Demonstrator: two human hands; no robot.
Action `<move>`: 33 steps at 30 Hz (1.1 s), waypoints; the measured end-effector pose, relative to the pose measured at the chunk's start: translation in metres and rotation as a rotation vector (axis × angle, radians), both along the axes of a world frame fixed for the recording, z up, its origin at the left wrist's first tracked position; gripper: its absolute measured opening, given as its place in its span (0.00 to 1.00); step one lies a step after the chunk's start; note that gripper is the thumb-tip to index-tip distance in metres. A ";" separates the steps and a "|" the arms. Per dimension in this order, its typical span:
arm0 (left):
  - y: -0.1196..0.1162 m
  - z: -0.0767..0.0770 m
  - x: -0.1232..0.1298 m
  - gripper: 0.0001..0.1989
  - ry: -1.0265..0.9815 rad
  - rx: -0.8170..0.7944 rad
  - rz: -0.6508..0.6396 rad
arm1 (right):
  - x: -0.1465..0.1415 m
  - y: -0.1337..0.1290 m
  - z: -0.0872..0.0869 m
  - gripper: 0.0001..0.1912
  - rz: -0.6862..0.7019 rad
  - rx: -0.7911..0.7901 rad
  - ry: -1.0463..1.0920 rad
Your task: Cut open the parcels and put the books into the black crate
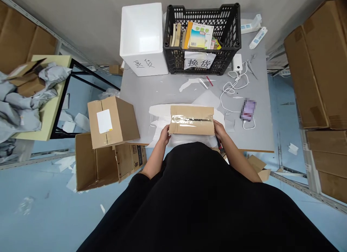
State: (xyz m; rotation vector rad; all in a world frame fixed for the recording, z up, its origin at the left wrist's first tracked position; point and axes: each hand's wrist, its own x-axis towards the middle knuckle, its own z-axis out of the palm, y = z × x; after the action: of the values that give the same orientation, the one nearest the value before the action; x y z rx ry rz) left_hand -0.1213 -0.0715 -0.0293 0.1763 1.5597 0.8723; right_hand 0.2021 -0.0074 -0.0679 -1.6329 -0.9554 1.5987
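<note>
A taped cardboard box (191,120) lies flat at the front of the grey table (159,89), with clear tape running along its top seam. My left hand (165,134) grips its left end, and my right hand (219,129) grips its right end. Beneath the box and around my wrists spreads a white plastic sheet (159,127). A small dark object (220,145) shows near my right wrist at the table edge, too partly hidden to name.
At the back of the table stand a white foam box (142,39) and a black crate of books (202,37). White cables, a power bank (237,62) and a phone (248,109) lie to the right. Cartons sit left of the table and on right-hand shelves.
</note>
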 end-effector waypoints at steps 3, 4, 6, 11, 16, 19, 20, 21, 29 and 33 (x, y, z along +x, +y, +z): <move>0.012 0.014 -0.002 0.16 0.186 0.164 0.014 | 0.018 -0.010 -0.012 0.22 -0.146 -0.056 -0.038; 0.016 0.021 0.001 0.17 0.296 0.219 0.001 | 0.026 -0.014 -0.017 0.21 -0.189 -0.044 -0.116; 0.024 0.038 0.009 0.18 0.568 0.333 -0.083 | 0.042 -0.025 -0.026 0.20 -0.235 -0.016 -0.358; 0.036 0.077 0.051 0.26 0.929 0.639 -0.594 | 0.061 -0.055 -0.043 0.22 -0.095 -0.027 -0.785; 0.039 0.076 0.093 0.31 0.839 0.808 -0.958 | 0.046 -0.064 -0.045 0.19 0.074 -0.044 -0.890; 0.038 0.066 0.102 0.34 0.824 0.815 -0.990 | 0.041 -0.063 -0.041 0.15 0.110 -0.077 -0.901; 0.038 0.064 0.103 0.35 0.824 0.808 -0.992 | 0.041 -0.062 -0.039 0.14 0.116 -0.090 -0.883; 0.037 0.062 0.103 0.36 0.822 0.797 -0.991 | 0.041 -0.062 -0.038 0.13 0.118 -0.098 -0.859; 0.034 0.066 0.105 0.40 0.750 0.719 -0.942 | 0.043 -0.052 0.010 0.17 0.000 -0.015 -0.217; 0.033 0.065 0.105 0.46 0.745 0.726 -0.964 | 0.043 -0.031 0.052 0.22 0.127 0.060 -0.029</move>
State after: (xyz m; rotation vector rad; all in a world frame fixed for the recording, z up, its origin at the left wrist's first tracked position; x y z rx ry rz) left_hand -0.0159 -0.0381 0.0359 1.7762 1.4484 0.5424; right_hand 0.2446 -0.0384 -0.0161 -1.5864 -1.1307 1.6173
